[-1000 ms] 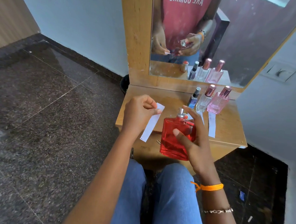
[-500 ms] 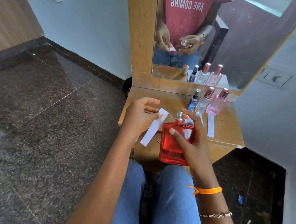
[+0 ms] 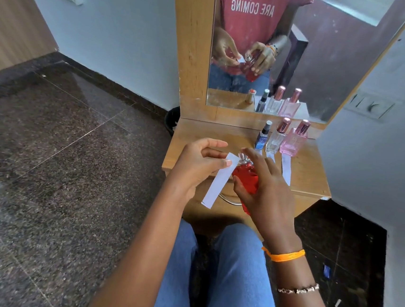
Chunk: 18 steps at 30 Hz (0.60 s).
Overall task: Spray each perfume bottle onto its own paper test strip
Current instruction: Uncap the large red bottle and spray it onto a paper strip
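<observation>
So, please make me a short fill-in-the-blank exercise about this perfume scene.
1. The right hand holds the ____ perfume bottle.
2. The left hand pinches a white paper ____.
3. ____ bottles stand on the wooden table.
4. The pink bottle stands farthest ____.

Missing words: red; strip; three; right

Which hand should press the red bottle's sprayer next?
Right hand: it grips the red bottle, forefinger over the sprayer. Left hand pinches the strip.

red bottle (image 3: pixel 245 179) showing red | strip (image 3: pixel 219 179) reading white | wrist band (image 3: pixel 283 255) showing orange | floor (image 3: pixel 59 164) appearing speckled brown
</observation>
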Each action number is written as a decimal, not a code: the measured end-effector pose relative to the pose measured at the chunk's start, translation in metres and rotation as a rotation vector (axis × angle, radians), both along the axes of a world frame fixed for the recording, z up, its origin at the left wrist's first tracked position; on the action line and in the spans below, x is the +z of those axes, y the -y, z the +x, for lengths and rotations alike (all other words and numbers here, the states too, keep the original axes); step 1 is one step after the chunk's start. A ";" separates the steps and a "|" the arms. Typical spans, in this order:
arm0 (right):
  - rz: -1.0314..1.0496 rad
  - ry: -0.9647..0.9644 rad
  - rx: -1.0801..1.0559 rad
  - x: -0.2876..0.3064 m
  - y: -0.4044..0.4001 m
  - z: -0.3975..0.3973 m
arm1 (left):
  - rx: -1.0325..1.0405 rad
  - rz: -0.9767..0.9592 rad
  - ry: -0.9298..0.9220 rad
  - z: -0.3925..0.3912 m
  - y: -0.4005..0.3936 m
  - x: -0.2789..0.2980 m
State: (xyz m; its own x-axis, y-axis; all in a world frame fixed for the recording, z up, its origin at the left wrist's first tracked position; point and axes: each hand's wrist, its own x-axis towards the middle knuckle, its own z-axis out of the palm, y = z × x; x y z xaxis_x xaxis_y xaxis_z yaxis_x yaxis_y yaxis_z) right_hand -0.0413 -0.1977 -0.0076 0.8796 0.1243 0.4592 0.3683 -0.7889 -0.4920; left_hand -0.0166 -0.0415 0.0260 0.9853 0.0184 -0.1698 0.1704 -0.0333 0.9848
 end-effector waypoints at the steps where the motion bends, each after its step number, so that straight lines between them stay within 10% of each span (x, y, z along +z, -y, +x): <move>1: -0.027 0.008 0.005 0.001 0.001 0.001 | 0.004 -0.003 0.001 0.000 0.001 -0.001; 18: -0.245 0.040 0.030 0.012 0.006 0.004 | 0.068 -0.014 -0.004 -0.002 0.005 -0.006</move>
